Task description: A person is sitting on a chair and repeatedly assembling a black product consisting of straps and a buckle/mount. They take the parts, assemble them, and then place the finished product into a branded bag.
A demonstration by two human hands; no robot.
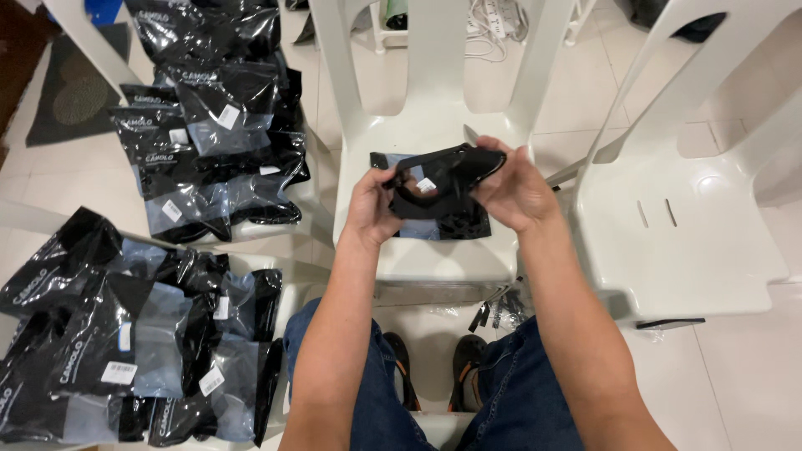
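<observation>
Jeans [518, 392] and my forearms fill the near edge. Both hands meet over the middle chair [434, 250]: my left hand [373, 209] and right hand [514, 188] have their fingers closed on a black bag [443, 177], held just above a flat pouch [434, 224] on the seat. My worry is slippery plastic sliding through the grip, dropping onto the pouch. Piles of bags [209, 142] sit at far left.

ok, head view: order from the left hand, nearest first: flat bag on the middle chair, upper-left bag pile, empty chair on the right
1. Flat bag, just right of the left hand on the middle chair.
2. Upper-left bag pile, up and left.
3. Empty right chair, beyond the right hand.
</observation>
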